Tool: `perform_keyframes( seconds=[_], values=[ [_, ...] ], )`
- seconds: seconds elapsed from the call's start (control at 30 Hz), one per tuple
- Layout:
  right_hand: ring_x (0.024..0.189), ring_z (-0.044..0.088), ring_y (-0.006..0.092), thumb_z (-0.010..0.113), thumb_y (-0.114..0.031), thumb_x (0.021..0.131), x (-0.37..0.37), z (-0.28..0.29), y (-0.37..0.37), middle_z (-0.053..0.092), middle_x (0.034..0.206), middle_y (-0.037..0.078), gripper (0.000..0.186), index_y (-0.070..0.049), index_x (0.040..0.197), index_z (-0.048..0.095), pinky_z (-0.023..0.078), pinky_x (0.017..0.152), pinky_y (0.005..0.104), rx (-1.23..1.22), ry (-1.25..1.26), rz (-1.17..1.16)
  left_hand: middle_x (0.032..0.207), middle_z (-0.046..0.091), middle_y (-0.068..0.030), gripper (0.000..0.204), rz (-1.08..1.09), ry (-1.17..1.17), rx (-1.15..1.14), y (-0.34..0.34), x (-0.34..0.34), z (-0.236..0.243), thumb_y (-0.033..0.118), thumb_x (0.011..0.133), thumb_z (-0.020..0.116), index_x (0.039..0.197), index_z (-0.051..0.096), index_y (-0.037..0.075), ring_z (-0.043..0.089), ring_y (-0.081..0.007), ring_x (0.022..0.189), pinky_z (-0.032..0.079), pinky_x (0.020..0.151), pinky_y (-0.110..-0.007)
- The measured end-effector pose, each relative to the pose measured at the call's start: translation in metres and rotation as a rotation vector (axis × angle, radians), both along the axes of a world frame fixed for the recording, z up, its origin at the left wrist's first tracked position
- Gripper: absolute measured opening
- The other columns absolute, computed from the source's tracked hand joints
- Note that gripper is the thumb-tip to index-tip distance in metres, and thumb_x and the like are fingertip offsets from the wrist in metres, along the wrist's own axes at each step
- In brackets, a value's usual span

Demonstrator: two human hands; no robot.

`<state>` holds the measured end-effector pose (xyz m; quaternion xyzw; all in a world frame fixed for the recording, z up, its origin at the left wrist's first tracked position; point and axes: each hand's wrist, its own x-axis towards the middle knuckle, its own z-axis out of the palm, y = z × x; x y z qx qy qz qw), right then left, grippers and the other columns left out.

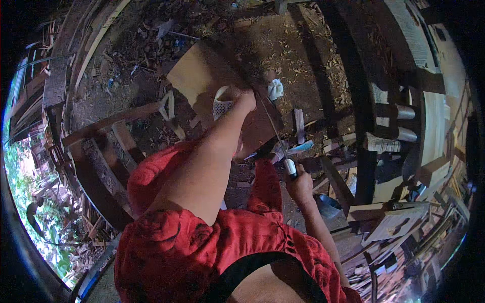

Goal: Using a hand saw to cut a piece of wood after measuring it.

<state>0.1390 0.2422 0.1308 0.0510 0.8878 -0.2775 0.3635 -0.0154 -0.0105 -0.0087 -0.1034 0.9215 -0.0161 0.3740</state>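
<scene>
The wooden board (202, 76) lies tilted over the dirt floor (298, 45), pinned near its edge by the left hand (246, 98). The right hand (299, 187) has its grip closed on a handsaw (275, 134); I judge long, steady strokes along 1 line will cut cleanest.

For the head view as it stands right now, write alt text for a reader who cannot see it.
A person in red clothing holds a hand saw by its pale handle in the right hand, while the left hand rests on a wooden board. Wood offcuts and shavings cover the dirt ground around them.
</scene>
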Motion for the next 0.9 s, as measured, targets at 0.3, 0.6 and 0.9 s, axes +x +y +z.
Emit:
perform_keyframes(
  seconds=[0.3,0.6,0.9],
  values=[
    [0.078,0.056,0.0409,0.058,-0.022,0.073,0.000,-0.003,0.003,0.058,0.077,0.025,0.030,-0.004,0.097,0.055,0.044,0.064,0.0446,0.023,-0.007,-0.018,0.127,0.040,-0.0138,0.083,-0.060,0.048,-0.034,0.002,-0.003,0.028,0.039,0.055,0.074,0.123,0.040,0.005,0.037,-0.0289,0.118,0.022,0.101,-0.043],
    [0.077,0.056,0.0410,0.056,-0.021,0.074,-0.018,-0.025,-0.007,0.058,0.077,0.025,0.030,-0.004,0.098,0.054,0.044,0.064,0.0459,0.017,0.040,0.117,0.127,0.040,-0.0151,0.080,-0.055,0.119,-0.008,-0.003,0.002,0.003,0.034,0.057,0.074,0.124,0.040,0.007,0.038,-0.0288,0.117,0.027,0.099,-0.042],
    [0.068,0.055,0.0427,0.058,-0.019,0.071,0.038,0.036,0.034,0.057,0.071,0.024,0.027,-0.005,0.093,0.052,0.044,0.058,0.0471,0.042,0.026,-0.025,0.128,0.039,-0.0169,0.074,-0.025,0.029,-0.025,0.003,-0.002,0.017,0.032,0.062,0.069,0.124,0.039,0.004,0.035,-0.0312,0.120,0.025,0.100,-0.042]
  ],
)
